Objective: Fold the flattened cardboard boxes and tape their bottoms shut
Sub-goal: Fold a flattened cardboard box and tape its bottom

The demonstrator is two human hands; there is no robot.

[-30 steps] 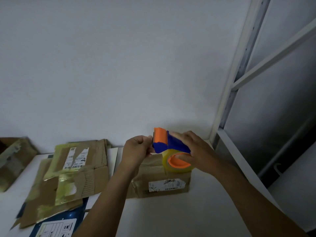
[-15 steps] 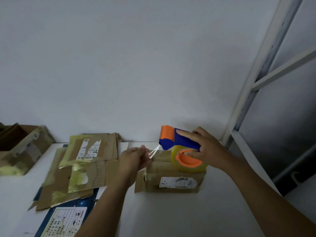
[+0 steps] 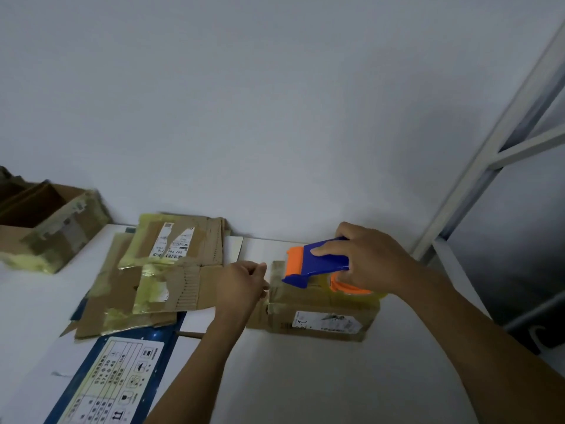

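At the surface's [image 3: 305,381] near left edge a blue printed flat carton [image 3: 116,377] is lying unfolded. Mid-surface, the small cardboard box [image 3: 321,316] is standing folded. The left hand [image 3: 241,286] is curling its fingers against the box's left end, and whether they are pinching tape I cannot tell. The right hand [image 3: 367,264] is gripping the blue-and-orange tape dispenser [image 3: 315,261] on the box's top. Taping seems barely begun. Further back, the stack of flattened boxes [image 3: 171,270] is waiting. At the far left corner an assembled box [image 3: 46,228] is sitting open.
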